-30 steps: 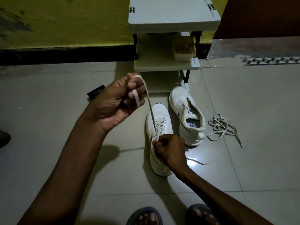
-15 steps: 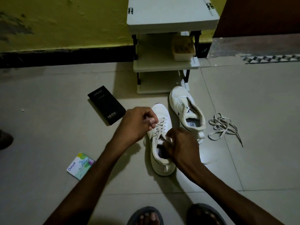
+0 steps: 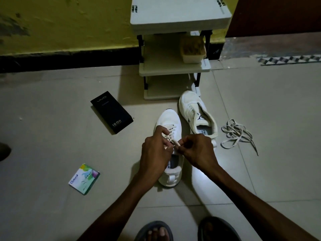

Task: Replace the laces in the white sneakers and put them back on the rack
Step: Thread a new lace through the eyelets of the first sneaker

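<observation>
Centrally, left hand (image 3: 156, 153) and right hand (image 3: 198, 152) both pinching lace (image 3: 171, 134) over laced sneaker (image 3: 169, 122), unlaced sneaker (image 3: 196, 112) upper right beside it, loose laces (image 3: 236, 134) at right, rack (image 3: 173, 66) top centre.

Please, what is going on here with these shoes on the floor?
A person is threading a lace into one white sneaker on the floor. The left hand and the right hand each hold the lace in a pinching grip above the upper eyelets. The second sneaker lies beside it, without a lace, just in front of the rack. A loose bundle of laces lies to its right. Neither shoe is on the rack yet.
</observation>
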The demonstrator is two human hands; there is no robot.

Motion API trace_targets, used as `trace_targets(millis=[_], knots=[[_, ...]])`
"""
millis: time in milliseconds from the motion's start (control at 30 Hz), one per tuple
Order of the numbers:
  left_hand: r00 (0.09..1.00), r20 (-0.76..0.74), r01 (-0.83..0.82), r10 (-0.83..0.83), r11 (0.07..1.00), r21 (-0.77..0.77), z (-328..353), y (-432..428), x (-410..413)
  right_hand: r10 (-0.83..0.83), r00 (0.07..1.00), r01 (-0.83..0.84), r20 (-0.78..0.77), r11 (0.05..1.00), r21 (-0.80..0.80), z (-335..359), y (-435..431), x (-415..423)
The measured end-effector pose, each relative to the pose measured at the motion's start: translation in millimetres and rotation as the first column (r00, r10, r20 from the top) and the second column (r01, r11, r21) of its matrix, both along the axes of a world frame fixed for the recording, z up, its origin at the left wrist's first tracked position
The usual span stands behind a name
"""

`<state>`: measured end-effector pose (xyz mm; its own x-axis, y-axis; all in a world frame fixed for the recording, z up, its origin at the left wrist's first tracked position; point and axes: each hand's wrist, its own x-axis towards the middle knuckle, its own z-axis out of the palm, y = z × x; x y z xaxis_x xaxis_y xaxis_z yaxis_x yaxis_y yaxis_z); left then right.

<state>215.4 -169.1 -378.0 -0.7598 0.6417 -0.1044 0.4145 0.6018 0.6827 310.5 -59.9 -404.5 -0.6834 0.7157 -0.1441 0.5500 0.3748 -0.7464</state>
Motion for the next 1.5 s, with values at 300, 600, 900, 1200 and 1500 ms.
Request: trace_targets(millis=[300,600,900,1200,1500], knots=[[0.997,-0.071,-0.04,0.041,0.999,0.012,-11,-1,16,-0.002,0.999,-0.003,-0.033,0.988,-0.154,-2,2,3],[0.989,-0.146,0.013,-0.016,1.0,-0.024,-11,-1,18,0.051,0.997,-0.062,-0.055,0.972,-0.226,-7,3,5],[0.969,-0.215,-0.126,0.122,0.992,-0.006,-9,4,26,0.02,0.999,-0.027,-0.05,0.99,-0.138,-7,-3,6],[0.963,-0.166,-0.209,0.214,0.977,0.047,-21,4,42,-0.041,0.996,0.03,-0.075,0.99,-0.139,-5,-9,8],[0.938,-0.029,-0.344,0.346,0.937,0.068,-18,3,41,-0.018,0.994,-0.003,-0.104,0.98,-0.197,-5,-7,9]])
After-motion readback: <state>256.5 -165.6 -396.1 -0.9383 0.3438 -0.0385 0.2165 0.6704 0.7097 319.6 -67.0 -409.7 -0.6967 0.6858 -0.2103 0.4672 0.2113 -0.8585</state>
